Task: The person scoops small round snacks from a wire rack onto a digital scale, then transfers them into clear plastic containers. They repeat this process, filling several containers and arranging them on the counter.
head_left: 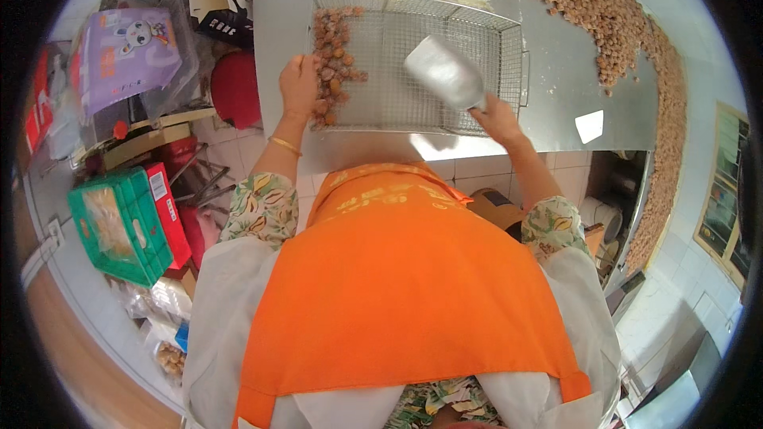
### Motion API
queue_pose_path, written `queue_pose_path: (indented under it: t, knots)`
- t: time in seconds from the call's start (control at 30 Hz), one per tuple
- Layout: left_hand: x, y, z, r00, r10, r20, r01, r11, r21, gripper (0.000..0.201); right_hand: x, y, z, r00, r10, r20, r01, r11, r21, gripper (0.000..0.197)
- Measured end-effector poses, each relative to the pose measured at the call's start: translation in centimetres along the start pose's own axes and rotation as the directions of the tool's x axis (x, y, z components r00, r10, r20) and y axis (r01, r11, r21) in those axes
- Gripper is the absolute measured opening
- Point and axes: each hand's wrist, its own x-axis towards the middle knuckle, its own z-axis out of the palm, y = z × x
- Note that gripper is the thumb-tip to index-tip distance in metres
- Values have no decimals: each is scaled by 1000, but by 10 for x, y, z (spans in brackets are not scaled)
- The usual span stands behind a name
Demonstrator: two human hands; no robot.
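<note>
The wire basket (pixel 377 99) lies crosswise on the metal worktop (pixel 552 52), its long axis running left to right, with the left hand (pixel 299 79) closed at its left end, seemingly round a handle hidden by the fingers. The right hand (pixel 497 119) grips the handle of a metal scoop (pixel 445 73), held aslant over the basket's right half, its mouth pointing leftward and away from the person. The small brown pieces (pixel 332 63) inside gather along the left end, nearer the left hand, well apart from the scoop.
</note>
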Motion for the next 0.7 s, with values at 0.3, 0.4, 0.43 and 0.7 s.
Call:
queue_pose_path:
  t: [0.3,0.4,0.43,0.7]
  knots:
    - [-1,-1,1,1000,-25,0,25,1000,15,27,13,-53,33,932,-72,356,135,979,-156,48]
    - [0,-2,3,1000,-17,3,17,1000,-4,27,14,-83,41,907,-44,419,118,981,-153,46]
    - [-1,0,2,1000,-28,8,29,999,-27,27,16,-90,46,899,-52,434,118,985,-127,46]
    - [-5,5,4,998,-53,43,56,996,-69,26,37,-114,98,944,-81,320,26,985,172,48]
